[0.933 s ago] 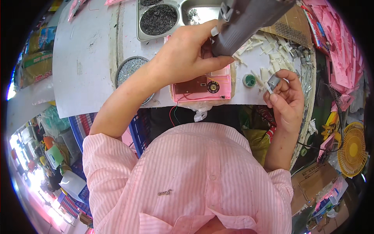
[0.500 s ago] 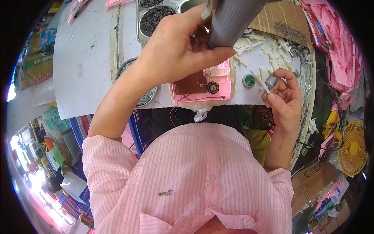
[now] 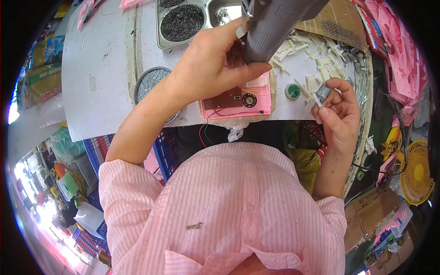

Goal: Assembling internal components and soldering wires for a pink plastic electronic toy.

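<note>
Presently, in the head view, the left hand [image 3: 213, 66] has its thumb and fingers wrapped around the grey tool [image 3: 270, 39], which hides the upper part of the pink case [image 3: 229, 113]. This case lies by the near edge of the table [image 3: 101, 87]. The right hand [image 3: 340, 110] pinches a grey piece [image 3: 323, 93], its fingers nearly closed, near the right edge. Between the hands, the pot [image 3: 292, 91] narrows the room; wider room opens at left

Gripping with left hand [image 3: 214, 66], stretched forward and inward, pinching with right hand [image 3: 341, 118], held out to the side.
</note>
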Demonstrator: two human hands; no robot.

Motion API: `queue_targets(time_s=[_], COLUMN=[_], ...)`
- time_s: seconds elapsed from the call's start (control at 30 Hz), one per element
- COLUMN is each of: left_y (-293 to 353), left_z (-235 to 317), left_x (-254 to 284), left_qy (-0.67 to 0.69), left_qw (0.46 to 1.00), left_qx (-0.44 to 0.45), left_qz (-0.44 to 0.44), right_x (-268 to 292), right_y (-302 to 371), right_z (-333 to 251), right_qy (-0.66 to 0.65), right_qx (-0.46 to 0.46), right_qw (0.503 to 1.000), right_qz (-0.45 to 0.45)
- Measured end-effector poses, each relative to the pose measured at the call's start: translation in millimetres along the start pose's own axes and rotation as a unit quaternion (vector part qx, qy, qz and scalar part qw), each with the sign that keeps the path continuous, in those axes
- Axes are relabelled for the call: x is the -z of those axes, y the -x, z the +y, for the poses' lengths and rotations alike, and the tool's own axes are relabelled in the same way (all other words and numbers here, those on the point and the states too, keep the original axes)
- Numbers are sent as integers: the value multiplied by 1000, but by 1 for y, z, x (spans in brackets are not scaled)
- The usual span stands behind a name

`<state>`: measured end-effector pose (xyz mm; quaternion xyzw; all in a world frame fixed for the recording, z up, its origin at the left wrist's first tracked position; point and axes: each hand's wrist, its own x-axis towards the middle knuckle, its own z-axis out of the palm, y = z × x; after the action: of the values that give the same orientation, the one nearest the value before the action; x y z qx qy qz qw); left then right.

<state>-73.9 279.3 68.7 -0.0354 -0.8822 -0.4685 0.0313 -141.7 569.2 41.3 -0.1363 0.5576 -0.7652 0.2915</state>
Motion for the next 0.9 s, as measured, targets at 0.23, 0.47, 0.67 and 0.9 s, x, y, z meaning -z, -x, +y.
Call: queue_targets(time_s=[0.23, 0.47, 0.67, 0.9], left_y=[1, -3, -5, 1], left_z=[8, -4, -10, 5], left_x=[4, -2, -7, 8], left_qy=[15, -27, -13, -33], left_qw=[1000, 999, 998, 999], left_qx=[-9, -17, -42, -15], left_qz=[6, 13, 42, 11], right_x=[2, 1, 5, 7], right_y=[-1, 1, 0, -2], right_z=[0, -3, 0, -1], right_qy=[1, 21, -3, -1], right_qx=[-1, -19, 3, 7], right_qw=[1000, 1000, 1000, 1000], right_qz=[-8, -1, -10, -12])
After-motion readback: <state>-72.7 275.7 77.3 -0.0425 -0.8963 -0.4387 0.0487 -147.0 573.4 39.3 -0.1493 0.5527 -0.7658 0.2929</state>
